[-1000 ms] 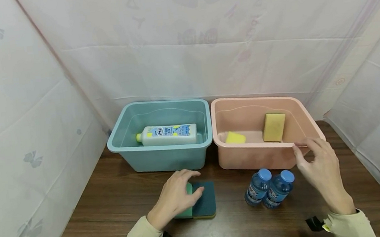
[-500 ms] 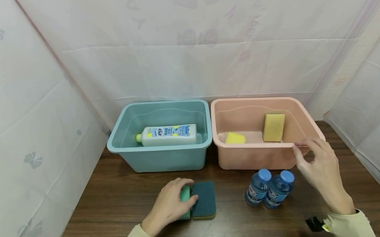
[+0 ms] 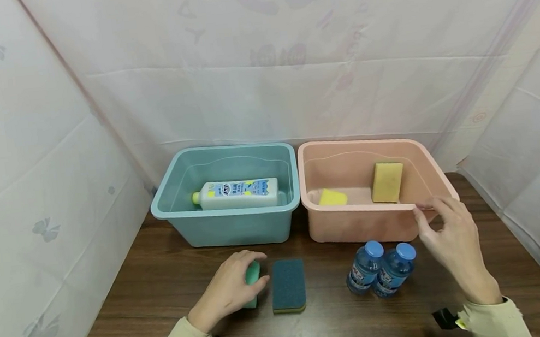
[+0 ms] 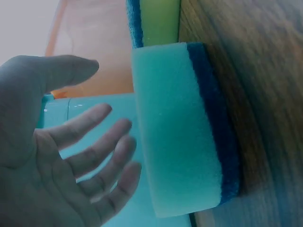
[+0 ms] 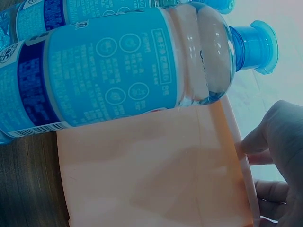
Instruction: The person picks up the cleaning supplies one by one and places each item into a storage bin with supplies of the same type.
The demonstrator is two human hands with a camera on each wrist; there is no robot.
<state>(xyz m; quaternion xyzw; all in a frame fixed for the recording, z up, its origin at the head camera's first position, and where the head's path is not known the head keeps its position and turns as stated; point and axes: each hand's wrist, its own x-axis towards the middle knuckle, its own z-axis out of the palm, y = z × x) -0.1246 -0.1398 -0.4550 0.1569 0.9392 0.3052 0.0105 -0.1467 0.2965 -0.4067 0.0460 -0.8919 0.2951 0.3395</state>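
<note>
My left hand hovers over a green sponge, which shows partly behind the thumb and fingers. In the left wrist view this sponge lies with its dark blue scrubbing side down. Its left edge is near the loosely bent fingers, and the thumb stands apart. A second sponge, dark scrubbing side up, lies to the right. My right hand pinches the front rim of the pink bin near its right corner, thumb outside and fingers over the rim. Two blue-capped water bottles stand left of it.
A teal bin stands left of the pink one and holds a white detergent bottle on its side. Inside the pink bin are a yellow sponge and a tan sponge. White sheets hang behind the wooden table.
My left hand has moved left, away from the dark-topped sponge. The green sponge has shifted left too, opening a gap between the two sponges. My right hand stays at the rim.
</note>
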